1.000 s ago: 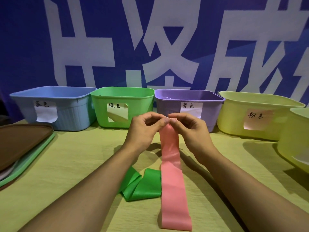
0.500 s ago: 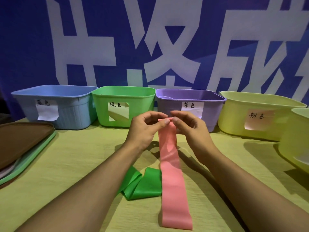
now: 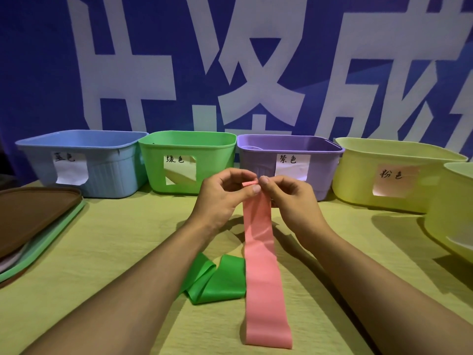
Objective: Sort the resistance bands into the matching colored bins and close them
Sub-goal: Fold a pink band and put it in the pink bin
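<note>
Nearest us, the pink band (image 3: 263,272) lies along the tabletop (image 3: 102,252), its loose end close to the near edge and its length running straight away from us. Just to its left, the green band (image 3: 217,280) sits folded on the tabletop, its right side touching or tucked under the pink band's edge; we cannot tell which.

Further out, we hold the far end of the pink band lifted off the surface. Our left hand (image 3: 222,198) pinches it between thumb and curled fingers, and our right hand (image 3: 289,198) pinches it the same way from the other side, the fingertips of both hands meeting over a small rolled-up bit of pink.

At the left edge, a brown lid (image 3: 33,213) rests on a green lid (image 3: 48,244).

Along the far edge stand the open bins in a row, each with a paper label: blue bin (image 3: 82,162), green bin (image 3: 189,162), purple bin (image 3: 289,160), then a yellow bin (image 3: 389,175). Another yellow bin (image 3: 453,206) sits nearer, at the right edge.

Behind them hangs a blue banner (image 3: 38,73) with large white characters.
</note>
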{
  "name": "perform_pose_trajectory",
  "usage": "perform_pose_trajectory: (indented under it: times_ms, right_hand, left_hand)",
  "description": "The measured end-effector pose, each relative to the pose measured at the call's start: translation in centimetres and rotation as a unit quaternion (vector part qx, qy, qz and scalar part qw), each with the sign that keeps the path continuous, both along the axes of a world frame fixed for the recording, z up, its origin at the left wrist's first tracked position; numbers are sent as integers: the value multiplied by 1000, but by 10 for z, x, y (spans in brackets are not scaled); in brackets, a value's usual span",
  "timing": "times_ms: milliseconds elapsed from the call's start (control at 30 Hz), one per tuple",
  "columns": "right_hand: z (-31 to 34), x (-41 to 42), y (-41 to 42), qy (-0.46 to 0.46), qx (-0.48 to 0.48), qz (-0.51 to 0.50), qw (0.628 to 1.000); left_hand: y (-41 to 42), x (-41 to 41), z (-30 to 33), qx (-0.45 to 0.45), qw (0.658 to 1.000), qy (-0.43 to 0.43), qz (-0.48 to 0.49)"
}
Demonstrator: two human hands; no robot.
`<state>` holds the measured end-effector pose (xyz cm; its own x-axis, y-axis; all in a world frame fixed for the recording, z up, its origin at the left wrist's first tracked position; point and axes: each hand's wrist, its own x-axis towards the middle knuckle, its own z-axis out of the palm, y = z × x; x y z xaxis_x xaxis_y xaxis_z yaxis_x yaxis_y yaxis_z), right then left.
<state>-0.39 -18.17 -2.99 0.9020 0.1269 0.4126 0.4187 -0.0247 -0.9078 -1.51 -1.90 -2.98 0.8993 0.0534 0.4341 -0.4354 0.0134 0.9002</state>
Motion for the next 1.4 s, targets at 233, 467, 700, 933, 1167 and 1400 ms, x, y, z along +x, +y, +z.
perform_pose_trajectory:
  times_ms: [233,467,700,933,1167,1400]
  right_hand:
    - [0,-1,1,-7,19,-2,1000]
    - [-2,1,2,-19,12,-17,1000]
    - [0,-5,3,32,-17,-16,999]
    - [-1,-3,4,28,-33,-29,999]
    - [0,-2,2,46,19,-17,999]
    - [-1,1,-1,43,0,-32,999]
  left_hand:
    - [-4,-1,-3,35,997,71,11]
    - [-5,-1,-2,41,995,88,39]
    - [-3,-1,0,4,996,76,42]
    - [0,4,0,-9,995,64,71]
    - [1,6,-1,-16,995,77,60]
    - [0,2,3,-34,995,91,25]
